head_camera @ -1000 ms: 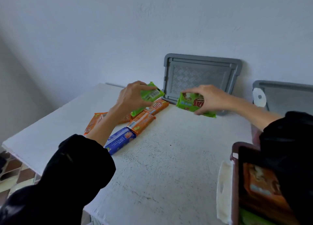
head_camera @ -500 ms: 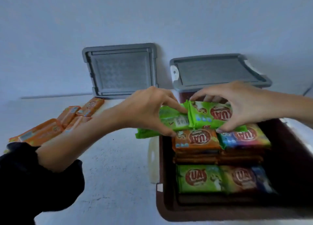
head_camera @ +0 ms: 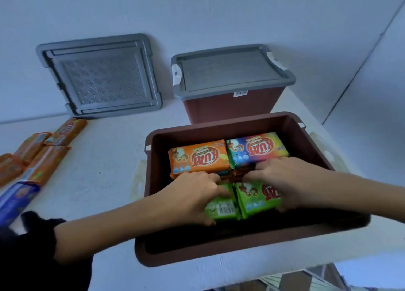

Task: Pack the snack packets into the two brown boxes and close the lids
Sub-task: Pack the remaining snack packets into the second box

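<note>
Head view: the left hand (head_camera: 197, 194) had its grip closed round the barcode-side green packet (head_camera: 221, 209), and the right hand (head_camera: 291, 181) round the logo-side green packet (head_camera: 256, 199), both in the open brown box (head_camera: 219, 127). Packing was mid-step. Next, probably: let go, then fetch the orange packets (head_camera: 43, 165) from the tabletop (head_camera: 105, 181).

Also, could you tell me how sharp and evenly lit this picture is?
Head view: dim, bluish cast; the right hand and the green snack packet it grips are smeared by motion blur; the orange snack packet behind them reads sharp; the near inner wall of the open brown plastic box is in deep shadow.
</note>
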`<state>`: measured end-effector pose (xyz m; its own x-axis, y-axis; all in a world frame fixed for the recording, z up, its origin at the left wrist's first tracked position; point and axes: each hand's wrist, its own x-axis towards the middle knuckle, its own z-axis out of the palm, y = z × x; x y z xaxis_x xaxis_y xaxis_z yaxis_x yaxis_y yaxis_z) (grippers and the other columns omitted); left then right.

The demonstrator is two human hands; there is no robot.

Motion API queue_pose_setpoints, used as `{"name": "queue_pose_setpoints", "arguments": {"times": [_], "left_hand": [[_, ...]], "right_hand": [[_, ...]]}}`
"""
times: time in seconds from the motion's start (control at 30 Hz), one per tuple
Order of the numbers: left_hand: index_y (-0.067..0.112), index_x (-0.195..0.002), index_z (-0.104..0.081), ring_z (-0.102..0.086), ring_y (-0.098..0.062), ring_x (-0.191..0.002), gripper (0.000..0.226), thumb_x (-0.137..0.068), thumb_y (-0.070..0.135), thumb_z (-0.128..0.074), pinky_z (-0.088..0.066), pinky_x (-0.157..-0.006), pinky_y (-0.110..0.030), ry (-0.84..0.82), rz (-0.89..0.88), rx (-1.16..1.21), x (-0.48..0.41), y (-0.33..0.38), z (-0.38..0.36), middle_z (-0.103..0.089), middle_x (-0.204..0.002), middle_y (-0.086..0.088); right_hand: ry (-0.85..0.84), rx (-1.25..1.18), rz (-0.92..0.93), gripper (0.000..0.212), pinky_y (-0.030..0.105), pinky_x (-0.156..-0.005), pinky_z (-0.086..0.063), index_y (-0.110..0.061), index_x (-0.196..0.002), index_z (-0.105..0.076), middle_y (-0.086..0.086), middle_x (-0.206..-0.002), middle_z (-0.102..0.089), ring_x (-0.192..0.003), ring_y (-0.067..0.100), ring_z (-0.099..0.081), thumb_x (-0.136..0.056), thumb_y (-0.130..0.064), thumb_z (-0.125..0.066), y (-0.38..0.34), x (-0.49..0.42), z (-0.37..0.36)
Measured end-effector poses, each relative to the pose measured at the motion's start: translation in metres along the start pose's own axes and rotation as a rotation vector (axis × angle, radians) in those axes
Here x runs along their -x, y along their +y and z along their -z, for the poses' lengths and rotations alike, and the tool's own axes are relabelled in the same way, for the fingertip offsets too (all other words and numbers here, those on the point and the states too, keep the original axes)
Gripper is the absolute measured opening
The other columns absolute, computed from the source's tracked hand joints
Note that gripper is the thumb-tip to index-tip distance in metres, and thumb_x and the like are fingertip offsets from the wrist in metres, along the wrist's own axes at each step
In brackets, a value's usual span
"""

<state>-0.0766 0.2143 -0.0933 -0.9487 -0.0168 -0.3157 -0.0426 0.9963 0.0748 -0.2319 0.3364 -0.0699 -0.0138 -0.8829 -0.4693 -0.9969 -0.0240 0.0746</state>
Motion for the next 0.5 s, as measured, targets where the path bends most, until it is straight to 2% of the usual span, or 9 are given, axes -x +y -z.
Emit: {"name": "queue_pose_setpoints", "arguments": {"times": [0.17,0.33,0.5], "left_hand": [[0.025,-0.143,-0.026,-0.047,-0.021,-0.119,0.071,-0.083,0.043,-0.06,-0.045,-0.087,-0.035,-0.062,0.028,-0.114,-0.007,0.01,-0.001,-0.038,-0.137,-0.001],[0.016,-0.137,-0.025,-0.051,-0.026,-0.111,0.07,-0.083,0.042,-0.062,-0.047,-0.078,-0.037,-0.128,0.028,-0.235,-0.015,0.021,-0.002,-0.038,-0.132,-0.008],[0.018,-0.138,-0.025,-0.044,-0.025,-0.113,0.07,-0.084,0.047,-0.06,-0.037,-0.068,-0.032,-0.122,0.047,-0.285,-0.014,0.02,-0.004,-0.028,-0.138,-0.008]], "right_hand": [[0.046,0.1,0.044,0.069,0.033,-0.09,-0.044,-0.024,-0.142,-0.027,0.002,-0.134,-0.041,-0.124,0.02,-0.042,-0.083,-0.024,-0.061,-0.001,-0.006,-0.016],[0.086,0.114,0.099,0.063,0.033,-0.092,-0.044,-0.019,-0.143,-0.026,0.003,-0.137,-0.04,-0.127,0.02,-0.035,-0.087,-0.02,-0.055,0.0,-0.008,-0.025],[0.087,0.08,0.097,0.068,0.035,-0.096,-0.045,-0.021,-0.142,-0.029,0.003,-0.137,-0.039,-0.127,0.021,-0.038,-0.085,-0.041,-0.059,-0.001,-0.006,-0.024]]}}
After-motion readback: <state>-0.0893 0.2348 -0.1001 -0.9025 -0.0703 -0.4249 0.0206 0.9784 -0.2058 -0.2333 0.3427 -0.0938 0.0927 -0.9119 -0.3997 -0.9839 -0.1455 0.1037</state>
